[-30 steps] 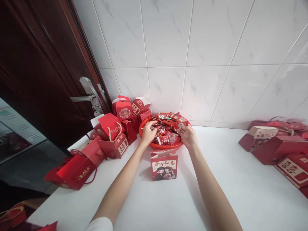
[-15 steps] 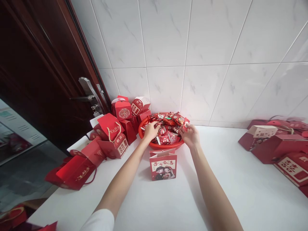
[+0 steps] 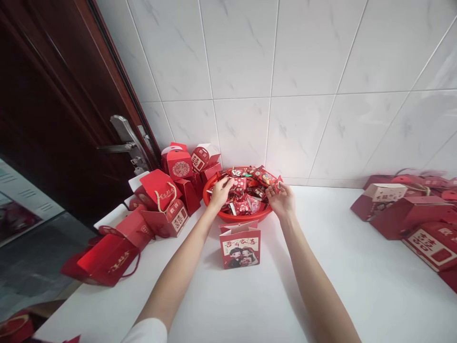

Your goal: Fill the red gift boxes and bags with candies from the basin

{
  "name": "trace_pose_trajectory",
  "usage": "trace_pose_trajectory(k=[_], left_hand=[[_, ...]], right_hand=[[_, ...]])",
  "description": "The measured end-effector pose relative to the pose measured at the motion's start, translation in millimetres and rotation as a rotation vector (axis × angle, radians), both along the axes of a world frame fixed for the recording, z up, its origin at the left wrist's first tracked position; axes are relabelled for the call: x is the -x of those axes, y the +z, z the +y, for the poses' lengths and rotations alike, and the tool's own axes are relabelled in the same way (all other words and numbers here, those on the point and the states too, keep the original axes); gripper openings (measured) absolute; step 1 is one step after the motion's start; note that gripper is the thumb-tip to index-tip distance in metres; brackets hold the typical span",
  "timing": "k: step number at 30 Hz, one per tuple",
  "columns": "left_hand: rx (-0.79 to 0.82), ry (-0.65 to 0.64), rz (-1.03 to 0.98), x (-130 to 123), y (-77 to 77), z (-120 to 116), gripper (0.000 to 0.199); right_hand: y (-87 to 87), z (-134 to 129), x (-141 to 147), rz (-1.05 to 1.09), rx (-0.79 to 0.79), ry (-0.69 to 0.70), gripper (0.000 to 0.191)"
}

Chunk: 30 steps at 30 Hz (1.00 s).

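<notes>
My left hand [image 3: 219, 194] is over the left side of a red plastic basin [image 3: 250, 220], its thumb and fingers pinching a red candy packet with pale dots [image 3: 239, 184]. At the basin's right rim my right hand [image 3: 283, 200] has its fingers curled, with a small red wrapped candy [image 3: 277, 183] at the fingertips, partly hidden. Several red wrapped sweets [image 3: 243, 206] fill the basin. Just in front of it stands an upright red paper gift box [image 3: 240, 247], its top open and a cartoon couple on its front.
Several red gift boxes [image 3: 167, 209] crowd the left side of the white table [image 3: 321, 267]. More red boxes [image 3: 410, 214] lie at the right. A tiled wall [image 3: 303, 128] rises behind, and a dark wooden door with a metal handle [image 3: 124, 145] is at the left.
My left hand has lifted slightly out of the sweets, and a dotted red packet now shows in its fingers. My right hand has turned a little, staying at the basin's right rim.
</notes>
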State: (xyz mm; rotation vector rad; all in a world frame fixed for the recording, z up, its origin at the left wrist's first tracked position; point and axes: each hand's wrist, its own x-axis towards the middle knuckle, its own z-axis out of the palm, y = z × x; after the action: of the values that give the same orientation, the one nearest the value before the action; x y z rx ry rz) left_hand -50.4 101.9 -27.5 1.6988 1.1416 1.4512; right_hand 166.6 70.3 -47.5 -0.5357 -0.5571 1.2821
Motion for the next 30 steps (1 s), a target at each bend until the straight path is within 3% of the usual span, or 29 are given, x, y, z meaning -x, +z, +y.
trace_pose_trajectory(k=[17,30], left_hand=[[-0.016,-0.189,-0.007,-3.3,9.3,-11.6,0.042],[-0.040,-0.189,0.039,-2.3,8.2,-11.0,0.043]], right_hand=[[15.4,-23.6,32.2,-0.417,-0.059,0.121,0.029],[16.6,-22.9,33.2,-0.419,-0.010,0.088,0.036]])
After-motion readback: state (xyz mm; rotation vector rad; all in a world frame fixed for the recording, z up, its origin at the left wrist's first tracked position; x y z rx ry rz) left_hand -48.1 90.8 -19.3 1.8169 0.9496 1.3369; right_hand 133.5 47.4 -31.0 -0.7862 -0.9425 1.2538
